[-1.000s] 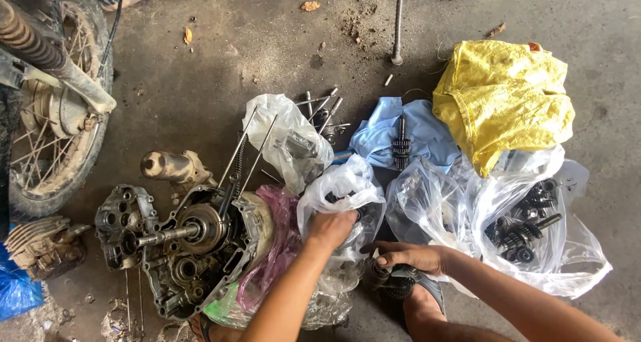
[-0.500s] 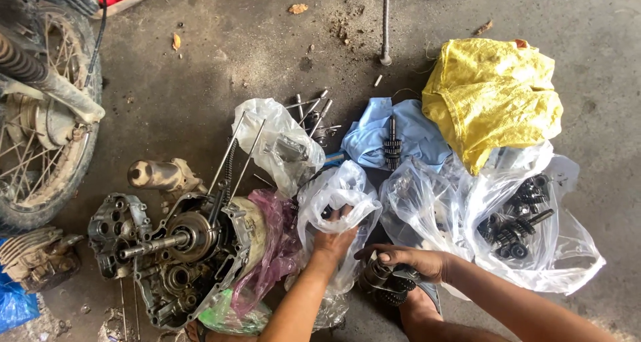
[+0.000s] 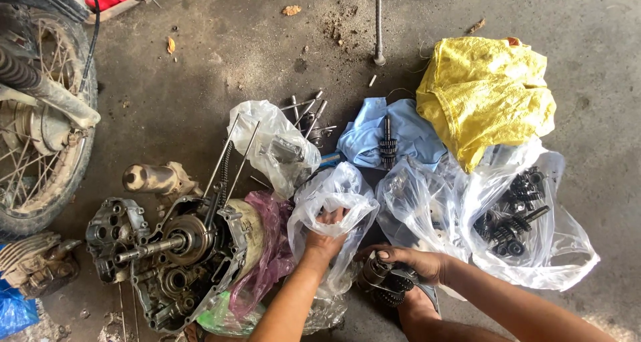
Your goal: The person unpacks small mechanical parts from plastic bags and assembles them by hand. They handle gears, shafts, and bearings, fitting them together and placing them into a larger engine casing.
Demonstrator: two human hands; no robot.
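My left hand (image 3: 325, 236) reaches into a clear plastic bag (image 3: 332, 202) on the concrete floor, fingers curled on the bag's inside. My right hand (image 3: 408, 260) rests low beside it, closed over a dark metal gear shaft (image 3: 382, 280) lying on the floor near my foot. To the left sits an open engine crankcase (image 3: 175, 255) with long studs sticking up. To the right, a second clear bag (image 3: 417, 205) lies open, and a third (image 3: 527, 222) holds several black gears.
A yellow sack (image 3: 484, 95) and a blue cloth (image 3: 394, 135) with a gear shaft on it lie behind the bags. A motorcycle wheel (image 3: 40, 128) stands at left, a cylinder part (image 3: 37, 262) below it. Loose bolts (image 3: 307, 112) and a long rod (image 3: 378, 22) lie farther out.
My left hand has pushed deeper into the clear bag. My right hand has stayed on the gear shaft by my foot. The view has shifted slightly.
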